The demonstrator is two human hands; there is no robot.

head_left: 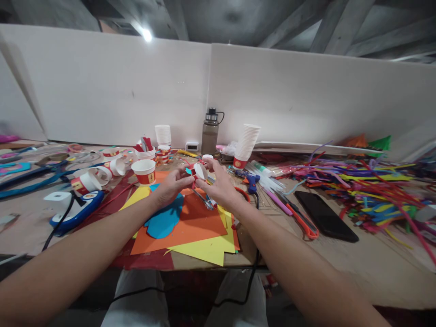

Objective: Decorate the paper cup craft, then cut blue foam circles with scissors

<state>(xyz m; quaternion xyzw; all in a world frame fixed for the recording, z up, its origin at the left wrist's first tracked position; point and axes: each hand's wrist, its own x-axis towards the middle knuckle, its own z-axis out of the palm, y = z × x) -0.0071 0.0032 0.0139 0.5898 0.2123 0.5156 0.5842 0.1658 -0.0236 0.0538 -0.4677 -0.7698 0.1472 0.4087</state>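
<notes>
Between my two hands is a small red and white paper piece (200, 171) with a bit of teal on its left side. My left hand (172, 184) has its fingers closed on the left of this piece. From the right, my right hand (220, 181) grips it with thumb and fingers. Under the hands lie orange sheets (197, 222), yellow sheets (204, 254) and a blue paper cutout (163, 220). Scissors (205, 200) rest on the orange sheet just below the hands. A red and white paper cup (143, 171) stands left of my left hand.
A glue gun (252, 181), an orange cutter (304, 223), a black phone (325, 215) and many pipe cleaners (371, 181) lie to the right. Behind stand a bottle (210, 134) and stacked cups (248, 143). A power strip (80, 209) and tipped cups (86, 180) are left.
</notes>
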